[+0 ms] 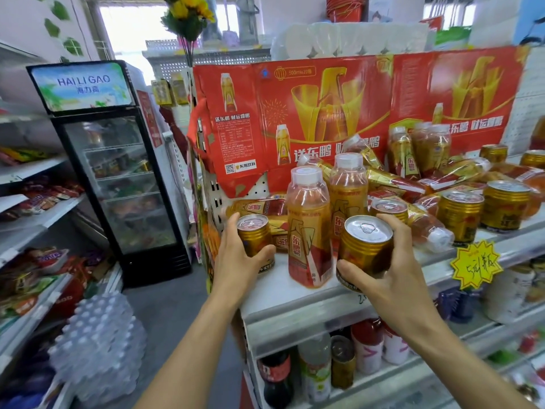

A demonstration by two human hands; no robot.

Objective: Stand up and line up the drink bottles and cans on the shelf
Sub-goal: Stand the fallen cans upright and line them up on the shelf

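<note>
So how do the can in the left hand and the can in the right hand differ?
The can in the left hand stands upright on the shelf, with the left hand wrapped round its side. The can in the right hand tilts toward the camera at the shelf's front edge, gripped by the right hand. Both are gold with pull-tab tops.

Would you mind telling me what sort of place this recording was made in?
Most likely a small grocery or convenience shop: a shelf stocked with drink cans and bottles, a yellow handwritten price tag, and a glass-door drinks fridge beside the aisle.
</note>
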